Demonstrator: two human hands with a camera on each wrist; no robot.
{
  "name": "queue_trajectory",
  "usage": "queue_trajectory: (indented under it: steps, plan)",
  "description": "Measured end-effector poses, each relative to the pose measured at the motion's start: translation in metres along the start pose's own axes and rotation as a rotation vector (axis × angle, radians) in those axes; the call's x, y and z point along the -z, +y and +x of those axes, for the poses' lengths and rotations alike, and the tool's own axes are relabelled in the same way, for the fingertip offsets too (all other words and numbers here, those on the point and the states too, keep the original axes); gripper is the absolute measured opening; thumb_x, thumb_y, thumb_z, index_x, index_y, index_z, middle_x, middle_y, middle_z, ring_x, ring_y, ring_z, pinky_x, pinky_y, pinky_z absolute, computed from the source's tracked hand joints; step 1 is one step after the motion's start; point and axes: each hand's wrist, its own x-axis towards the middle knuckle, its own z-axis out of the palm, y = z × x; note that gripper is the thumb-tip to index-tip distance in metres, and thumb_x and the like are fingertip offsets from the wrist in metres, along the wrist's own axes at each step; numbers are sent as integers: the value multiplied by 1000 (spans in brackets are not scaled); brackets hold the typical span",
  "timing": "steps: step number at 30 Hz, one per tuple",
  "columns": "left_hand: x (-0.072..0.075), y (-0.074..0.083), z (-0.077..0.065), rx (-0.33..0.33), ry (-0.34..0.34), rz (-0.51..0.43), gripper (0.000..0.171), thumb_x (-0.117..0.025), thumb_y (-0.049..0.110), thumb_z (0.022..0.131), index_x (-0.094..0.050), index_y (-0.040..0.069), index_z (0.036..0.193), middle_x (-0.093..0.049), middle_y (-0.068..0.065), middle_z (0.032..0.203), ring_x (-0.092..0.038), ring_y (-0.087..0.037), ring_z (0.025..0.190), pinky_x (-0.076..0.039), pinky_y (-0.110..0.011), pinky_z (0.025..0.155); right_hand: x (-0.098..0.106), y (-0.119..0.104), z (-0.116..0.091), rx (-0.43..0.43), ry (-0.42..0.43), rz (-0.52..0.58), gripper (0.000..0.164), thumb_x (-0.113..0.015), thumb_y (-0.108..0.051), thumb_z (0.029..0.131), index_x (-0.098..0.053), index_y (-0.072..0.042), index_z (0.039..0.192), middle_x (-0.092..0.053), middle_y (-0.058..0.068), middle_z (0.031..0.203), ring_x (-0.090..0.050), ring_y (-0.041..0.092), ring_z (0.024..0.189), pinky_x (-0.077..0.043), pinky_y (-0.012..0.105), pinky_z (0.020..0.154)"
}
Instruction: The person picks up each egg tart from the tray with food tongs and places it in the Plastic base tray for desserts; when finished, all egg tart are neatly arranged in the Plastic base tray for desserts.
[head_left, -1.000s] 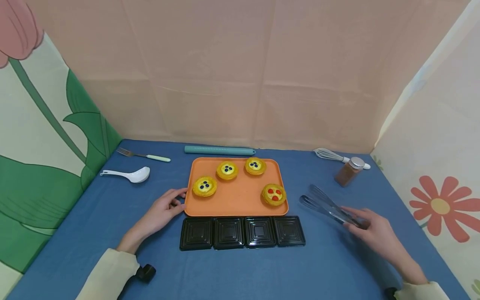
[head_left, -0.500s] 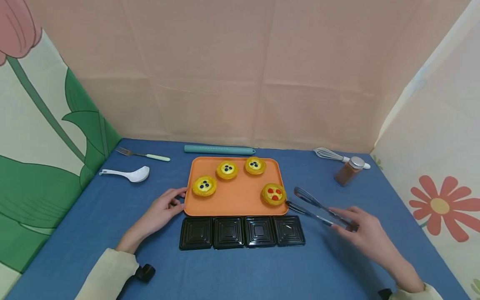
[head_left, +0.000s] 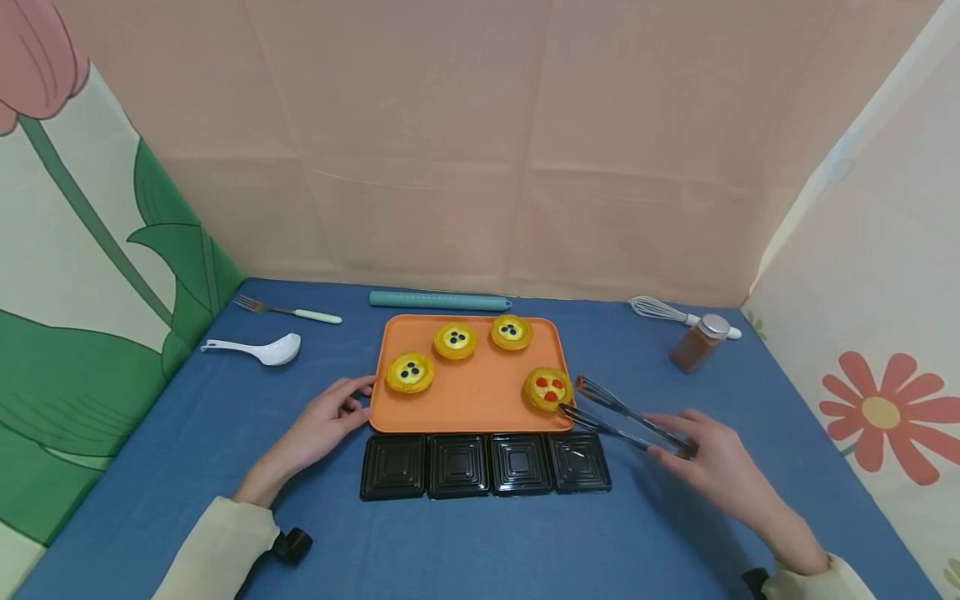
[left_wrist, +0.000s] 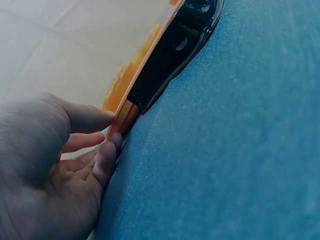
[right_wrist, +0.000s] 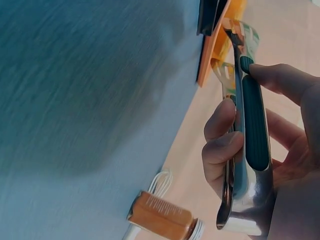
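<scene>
My right hand (head_left: 708, 458) holds metal tongs (right_wrist: 255, 120), thumb on one arm and fingers curled round the other. Their parted tips point left over the right rim of an orange tray (head_left: 480, 404). One tip is at the edge of an egg tart with red toppings (head_left: 547, 389); whether it touches cannot be told. Three tarts with dark toppings, such as the left tart (head_left: 409, 372), sit on the tray's left and far side. My left hand (left_wrist: 60, 160) pinches the tray's left edge between thumb and fingers.
A black four-section tray (head_left: 457, 467) lies along the orange tray's near edge. A teal rod (head_left: 440, 301) lies behind it. At left are a fork (head_left: 288, 311) and a white ladle (head_left: 262, 350); at right, a whisk (head_left: 663, 311) and a brown-filled jar (head_left: 693, 346).
My right hand has carried the tongs left, from beside the tray to the red-topped tart. The left hand and the tarts have stayed in place.
</scene>
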Motion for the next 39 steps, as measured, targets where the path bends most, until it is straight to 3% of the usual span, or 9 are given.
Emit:
queue_trajectory:
  steps: [14, 22, 39]
  plan:
    - [0, 0, 1, -16, 8, 8, 50, -61, 13, 102, -47, 2, 149, -54, -10, 125, -55, -21, 95, -46, -28, 76, -2, -9, 9, 60, 22, -2, 37, -83, -18, 85, -75, -10, 121, -60, -2, 93, -50, 4, 64, -43, 26, 52]
    - [0, -2, -1, -5, 9, 6, 51, -61, 12, 101, -47, 2, 149, -54, -10, 126, -55, -21, 95, -46, -29, 76, -2, -11, 12, 94, 24, -13, 33, -81, -11, 86, -76, -8, 119, -51, -5, 83, -42, 5, 59, -39, 25, 50]
    - [-1, -3, 0, 12, 0, 24, 51, -61, 14, 101, -47, 5, 150, -54, -10, 126, -55, -21, 95, -46, -31, 77, -6, -14, 5, 118, 81, -74, 31, -81, -13, 87, -77, -10, 118, -45, -8, 81, -36, 4, 60, -34, 25, 51]
